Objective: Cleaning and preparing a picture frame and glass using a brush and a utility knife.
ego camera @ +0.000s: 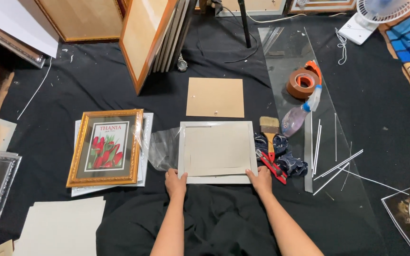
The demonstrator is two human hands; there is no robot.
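Bare black cloth lies open left of the brown board; paintbrush and cutter crowd the white frame's right side.

White-labelled spray bottle lies right of the brush.

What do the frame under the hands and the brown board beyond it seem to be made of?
The pale frame, held at its near corners by the left hand and right hand, looks like painted wood or moulded plastic: matte, whitish rails; which one is unclear. The grey sheet inside it looks like cardboard. The brown board looks like hardboard: flat, even, dull tan.
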